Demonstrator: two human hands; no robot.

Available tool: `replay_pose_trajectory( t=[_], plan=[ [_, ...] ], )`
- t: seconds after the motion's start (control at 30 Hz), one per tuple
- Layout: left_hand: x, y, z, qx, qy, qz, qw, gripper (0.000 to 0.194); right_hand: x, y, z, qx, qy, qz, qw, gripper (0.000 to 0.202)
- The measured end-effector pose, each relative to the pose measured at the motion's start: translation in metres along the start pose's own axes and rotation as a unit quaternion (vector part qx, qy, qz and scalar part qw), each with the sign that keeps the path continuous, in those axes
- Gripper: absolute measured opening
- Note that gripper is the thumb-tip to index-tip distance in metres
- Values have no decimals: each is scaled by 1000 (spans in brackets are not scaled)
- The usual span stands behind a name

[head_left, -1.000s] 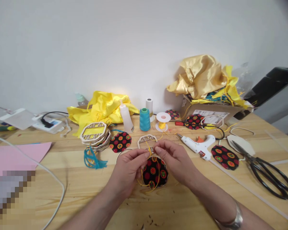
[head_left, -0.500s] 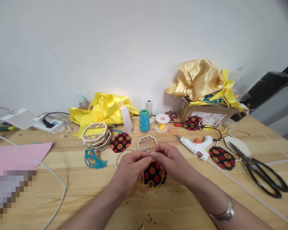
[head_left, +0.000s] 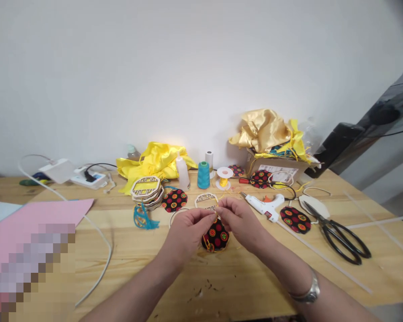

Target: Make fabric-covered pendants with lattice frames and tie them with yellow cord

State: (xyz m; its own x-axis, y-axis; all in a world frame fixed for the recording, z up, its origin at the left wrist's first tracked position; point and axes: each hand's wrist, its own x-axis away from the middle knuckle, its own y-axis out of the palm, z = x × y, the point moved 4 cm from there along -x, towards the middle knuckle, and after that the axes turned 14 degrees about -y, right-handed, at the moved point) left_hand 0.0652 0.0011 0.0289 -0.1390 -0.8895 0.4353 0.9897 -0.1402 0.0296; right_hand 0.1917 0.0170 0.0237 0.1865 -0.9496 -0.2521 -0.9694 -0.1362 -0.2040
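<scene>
1. Floral disc (head_left: pixel 215 237): mid-counter (head_left: pixel 147 277), between front and back edges; patterned face toward the viewer, outline too round to give a clear long axis.
2. Yellow cord (head_left: pixel 208 245): loops over the disc's near-left part, up to the fingertips.
3. Left hand (head_left: pixel 215 215): thumb and forefinger pinched shut on cord, pointing right.
4. Right hand (head_left: pixel 218 212): likewise pinched on cord, fingertips close to the left's.
5. Lattice frame (head_left: pixel 199 202): just beyond, toward back edge.
</scene>
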Motion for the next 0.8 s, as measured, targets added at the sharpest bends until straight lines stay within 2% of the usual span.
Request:
replay_pose_trajectory(
  t=[0.3,0.4,0.7,0.8],
  plan=[
    [26,4,-19,-21,17,40,999,16,35,8,1,-131,76,2,988,19],
    [33,5,-25,-18,9,48,999,15,42,8,0,-139,83,-5,987,18],
    [38,12,-38,-12,-7,49,999,21,51,7,1,-71,37,-21,997,14],
    [47,3,-43,-67,31,49,996,25,50,5,4,-78,28,-17,996,17]
  ],
)
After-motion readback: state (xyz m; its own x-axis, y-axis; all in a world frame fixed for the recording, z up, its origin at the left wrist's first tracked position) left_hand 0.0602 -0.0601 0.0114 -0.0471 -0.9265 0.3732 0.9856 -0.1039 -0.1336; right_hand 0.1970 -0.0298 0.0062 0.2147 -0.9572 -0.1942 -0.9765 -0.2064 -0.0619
